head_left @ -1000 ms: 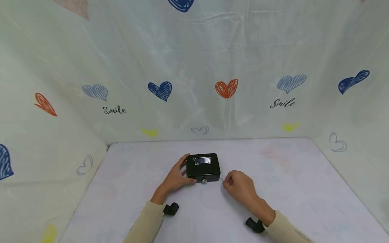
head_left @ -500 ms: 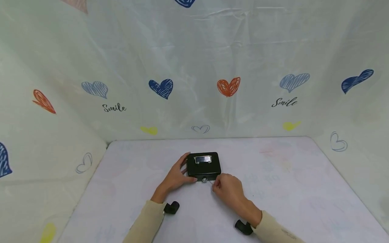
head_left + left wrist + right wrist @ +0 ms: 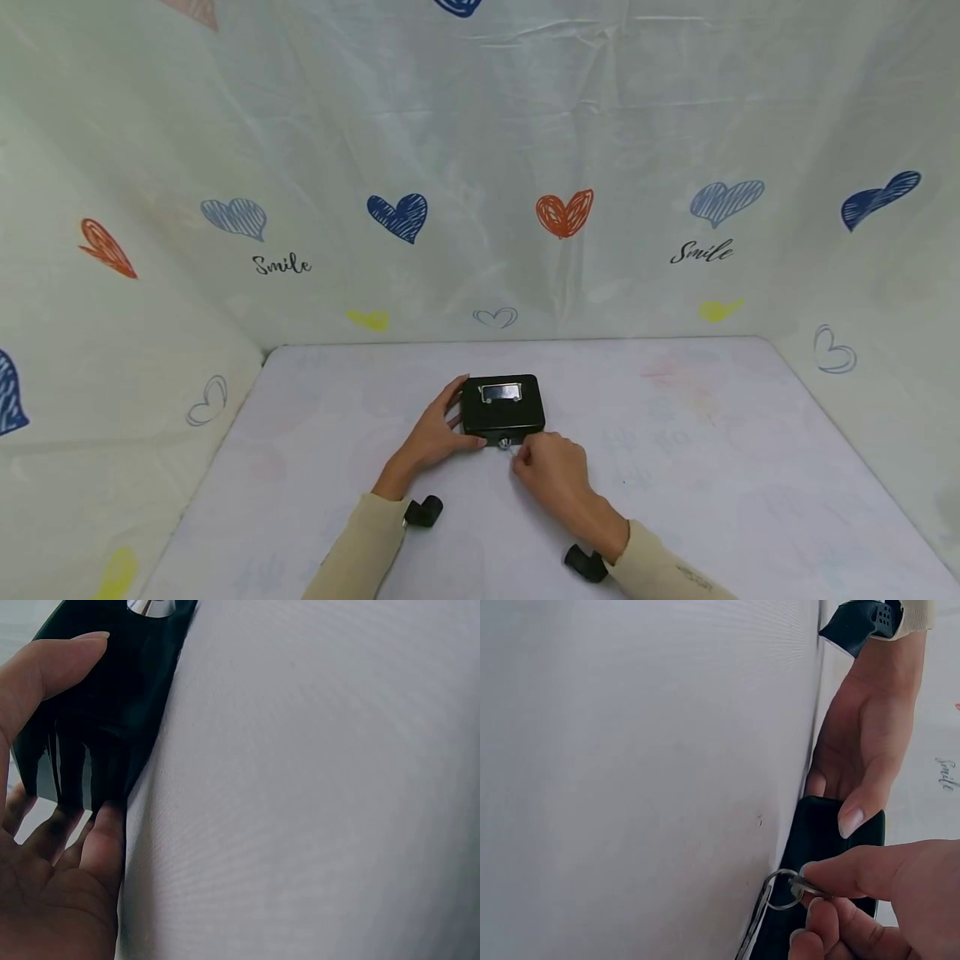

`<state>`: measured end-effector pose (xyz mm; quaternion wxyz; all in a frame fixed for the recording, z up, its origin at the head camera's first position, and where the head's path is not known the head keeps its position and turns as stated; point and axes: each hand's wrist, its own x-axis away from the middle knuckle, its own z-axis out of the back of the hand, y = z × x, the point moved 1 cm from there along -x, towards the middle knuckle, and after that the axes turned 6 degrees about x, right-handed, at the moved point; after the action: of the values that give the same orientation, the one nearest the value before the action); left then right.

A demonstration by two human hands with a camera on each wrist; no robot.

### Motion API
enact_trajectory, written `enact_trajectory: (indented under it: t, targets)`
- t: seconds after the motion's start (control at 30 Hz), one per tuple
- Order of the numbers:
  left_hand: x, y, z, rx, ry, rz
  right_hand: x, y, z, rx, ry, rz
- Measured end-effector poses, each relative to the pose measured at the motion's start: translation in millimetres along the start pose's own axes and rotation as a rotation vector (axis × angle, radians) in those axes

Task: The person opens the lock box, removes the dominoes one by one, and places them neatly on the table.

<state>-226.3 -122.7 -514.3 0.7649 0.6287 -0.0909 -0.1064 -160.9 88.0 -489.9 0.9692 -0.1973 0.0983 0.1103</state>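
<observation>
A small black cash box [image 3: 501, 408] with a silver handle plate on its lid stands on the white table. My left hand [image 3: 437, 437] grips its left end. The thumb lies on the front face and the fingers spread along the end, as the left wrist view shows. A silver lock [image 3: 152, 606] sits on the box's front. Close by the lock, my right hand [image 3: 553, 471] pinches a key [image 3: 810, 886] between thumb and fingers. From it hangs a metal ring [image 3: 784, 905] with a second key [image 3: 754, 919]. The held key's tip is hidden behind the fingers.
The white table [image 3: 712, 467] stretches out around the box. A pale curtain [image 3: 480, 150] printed with hearts and "Smile" hangs behind it and at both sides. Black wrist cameras [image 3: 424, 512] sit at both sleeves.
My right hand has moved left with the key, from beside the box's right corner to in front of the lock. The left hand and the box have stayed in place.
</observation>
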Motion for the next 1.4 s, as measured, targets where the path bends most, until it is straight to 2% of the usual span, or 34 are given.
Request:
enact_trajectory:
  t: [0.43, 0.9, 1.23, 1.4]
  targets:
    - [-0.8, -0.4, -0.2, 0.012, -0.003, -0.009, -3.1, -6.9, -7.8, 0.043, -0.023, -0.029]
    - [-1.0, 0.3, -1.6, -0.006, 0.01, 0.001, -6.0, -19.0, -6.4, 0.048, 0.032, -0.016]
    - [-1.8, 0.3, -0.6, -0.009, 0.004, -0.001, -7.5, -25.4, -7.0, 0.041, 0.003, -0.021]
    - [-1.8, -0.7, -0.2, -0.02, -0.001, -0.011, -8.3, -28.5, -7.0, 0.055, 0.014, -0.011]
